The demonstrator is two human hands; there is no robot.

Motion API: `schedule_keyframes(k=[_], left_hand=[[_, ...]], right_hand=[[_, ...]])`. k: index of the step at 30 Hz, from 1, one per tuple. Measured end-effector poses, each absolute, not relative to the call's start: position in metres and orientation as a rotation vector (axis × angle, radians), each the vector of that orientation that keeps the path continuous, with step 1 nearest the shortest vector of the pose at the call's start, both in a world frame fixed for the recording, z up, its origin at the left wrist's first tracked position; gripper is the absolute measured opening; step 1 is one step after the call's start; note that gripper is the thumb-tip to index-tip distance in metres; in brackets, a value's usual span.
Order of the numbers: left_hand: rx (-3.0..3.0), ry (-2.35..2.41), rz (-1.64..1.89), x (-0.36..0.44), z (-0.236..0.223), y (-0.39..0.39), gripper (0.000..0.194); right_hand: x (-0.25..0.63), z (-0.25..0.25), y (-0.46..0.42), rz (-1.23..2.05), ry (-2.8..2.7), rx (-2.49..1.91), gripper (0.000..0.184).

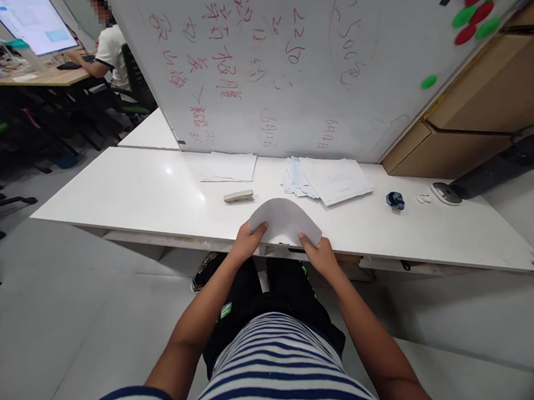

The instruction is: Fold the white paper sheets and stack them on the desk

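A bowed white sheet of paper (283, 220) arches over the near edge of the white table (147, 190). My left hand (248, 241) pinches its left corner and my right hand (319, 254) pinches its right corner, both closed on the paper. Just beyond the sheet lies a beige stapler (238, 196). A fanned stack of printed papers (332, 180) sits to the far right of it, and a smaller flat pile of paper (228, 167) to the far left, by the whiteboard (284, 58).
A small dark blue object (395, 200), white earbuds (423, 199) and a round puck (447, 193) lie at the table's right. Cardboard boxes (484, 105) stand behind. A person sits at a desk with a monitor (30, 24) at far left; office chairs stand nearby.
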State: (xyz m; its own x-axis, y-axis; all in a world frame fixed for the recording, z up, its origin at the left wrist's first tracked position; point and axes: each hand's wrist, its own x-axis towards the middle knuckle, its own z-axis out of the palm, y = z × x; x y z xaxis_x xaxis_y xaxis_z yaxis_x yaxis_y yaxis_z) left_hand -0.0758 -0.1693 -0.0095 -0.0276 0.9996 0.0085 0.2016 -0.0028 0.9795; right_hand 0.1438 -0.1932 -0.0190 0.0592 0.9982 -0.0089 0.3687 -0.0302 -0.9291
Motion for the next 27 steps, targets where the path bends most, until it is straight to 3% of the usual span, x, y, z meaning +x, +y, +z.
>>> schedule_keyframes(k=[5, 9, 13, 19, 27], left_hand=[[1.116, 1.145, 1.134, -0.083, 0.0, -0.172, 0.068], [1.053, 1.12, 1.009, -0.086, 0.001, -0.175, 0.076], [1.103, 1.147, 1.005, -0.085, -0.002, -0.179, 0.075], [1.333, 1.282, 0.953, -0.092, 0.0, -0.176, 0.065], [2.097, 1.754, 0.916, -0.122, 0.012, -0.093, 0.052]], right_hand=[[0.165, -0.001, -0.201, 1.28, -1.162, -1.564, 0.045], [0.173, 0.008, -0.209, 1.56, -1.026, -1.481, 0.035], [0.172, 0.007, -0.214, 1.595, -0.989, -1.474, 0.03], [0.173, -0.001, -0.209, 1.572, -1.009, -1.495, 0.038], [0.169, 0.001, -0.154, 1.532, -1.08, -1.49, 0.039]])
